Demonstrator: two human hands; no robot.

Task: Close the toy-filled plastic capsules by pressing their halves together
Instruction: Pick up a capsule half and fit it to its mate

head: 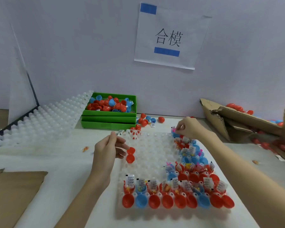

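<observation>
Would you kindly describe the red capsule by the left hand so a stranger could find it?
Start at the clear plastic dimpled tray. At its left edge, beside the left hand, sits an open red plastic capsule. Unlike the filled ones, its hinged halves are empty and isolated.

Both forearms are bare to the frame edge, the left grip [109, 150] and right grip [190, 127] ungloved, ringless.

Glossy red and blue plastic capsule halves [167, 201] sit in a translucent, smooth plastic holder tray [150, 150]. Green plastic bins [109, 120] look matt; the torn cardboard box [229, 119] is rough, and the table's white covering [59, 162] matt.
</observation>
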